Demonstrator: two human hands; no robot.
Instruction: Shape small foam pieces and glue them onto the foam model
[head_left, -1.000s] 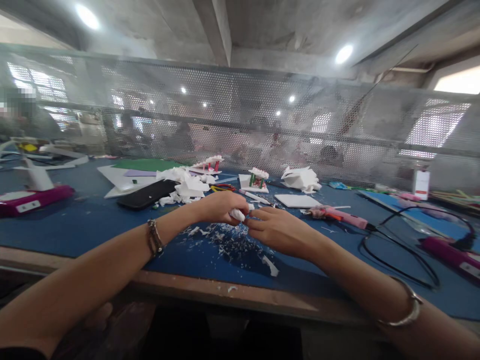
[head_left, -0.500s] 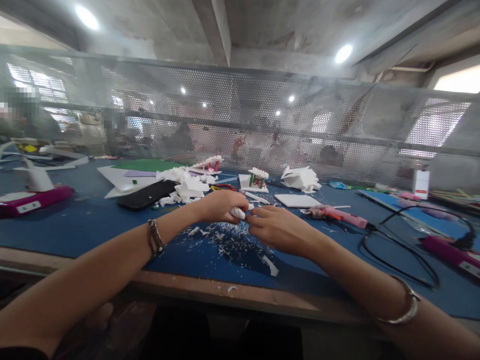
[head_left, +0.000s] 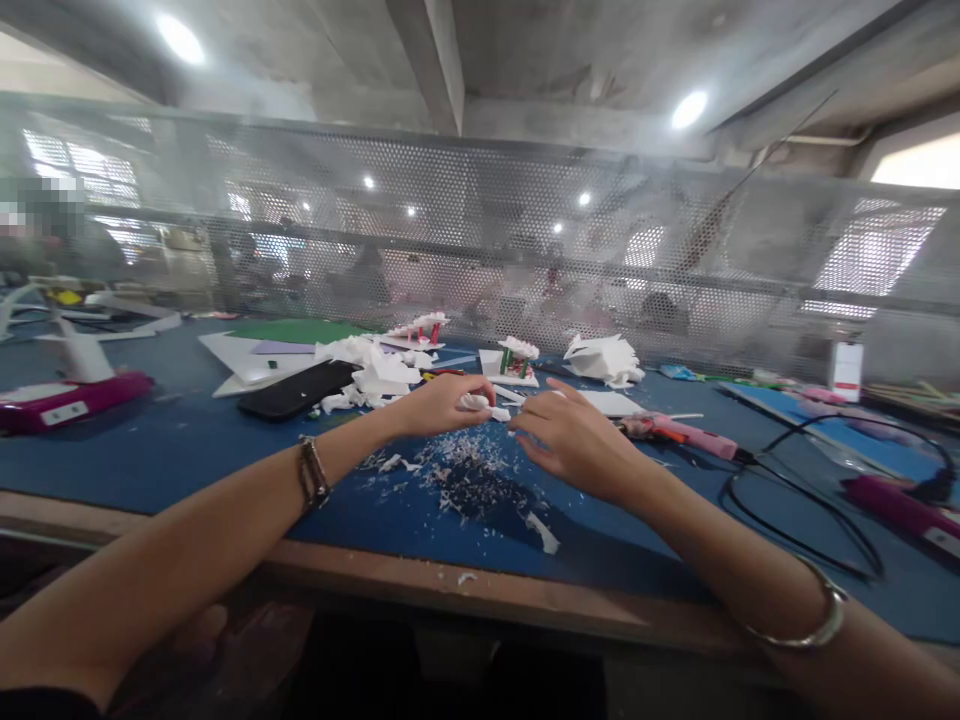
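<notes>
My left hand (head_left: 446, 405) is closed around a small white piece (head_left: 474, 402) that looks like foam, held just above the table. A little to its right, my right hand (head_left: 574, 435) hovers with bent fingers apart and no object visible in them. Beneath both hands, white crumbs (head_left: 480, 475) are scattered over the blue table (head_left: 337, 535). A longer white scrap (head_left: 542, 534) lies nearer the front edge. Behind the hands stands a small model (head_left: 517, 352) with a white top and green and red posts on a white base.
Torn white pieces (head_left: 382, 370) and a black phone (head_left: 298, 390) lie left. A white lump (head_left: 604, 358) sits behind my right hand. To the right are a pink glue gun (head_left: 701, 437), its looping black cable (head_left: 806, 545) and a purple power strip (head_left: 900, 515). A mesh screen (head_left: 465, 230) closes the back.
My right hand has drawn back to the right and slightly up from the white piece, its fingers spreading. My left hand keeps hold of the piece and has barely moved.
</notes>
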